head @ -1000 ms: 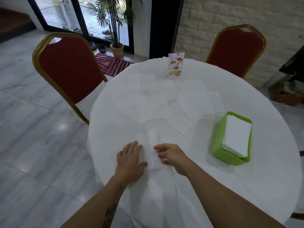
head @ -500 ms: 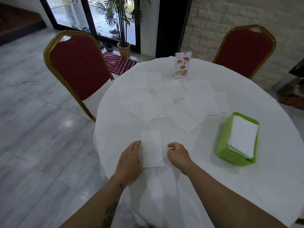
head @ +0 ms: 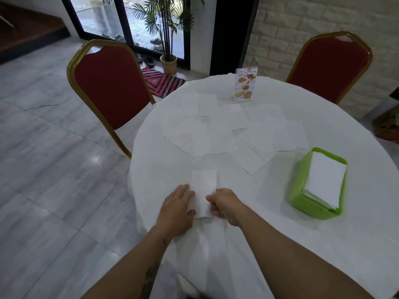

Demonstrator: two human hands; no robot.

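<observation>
A folded white napkin (head: pixel 204 188) lies near the front edge of the round table with its white cloth (head: pixel 280 244). My left hand (head: pixel 177 209) lies flat along the napkin's left side, its thumb against the near edge. My right hand (head: pixel 224 203) has curled fingers that pinch the napkin's right edge. Several unfolded white napkins (head: pixel 235 134) are spread over the middle of the table. A green basket (head: pixel 302 201) at the right holds a stack of folded napkins (head: pixel 323 180).
A menu card stand (head: pixel 245 85) stands at the table's far side. Two red chairs with gold frames are drawn up, one at the left (head: pixel 110 87) and one at the far right (head: pixel 330 65). A potted palm (head: pixel 168 39) and a striped mat (head: pixel 162 82) are by the glass door.
The napkin was folded narrower a second ago, then lay free between my hands. Both hands have now closed in on its sides, the right one pinching the edge. The camera view shifted left.
</observation>
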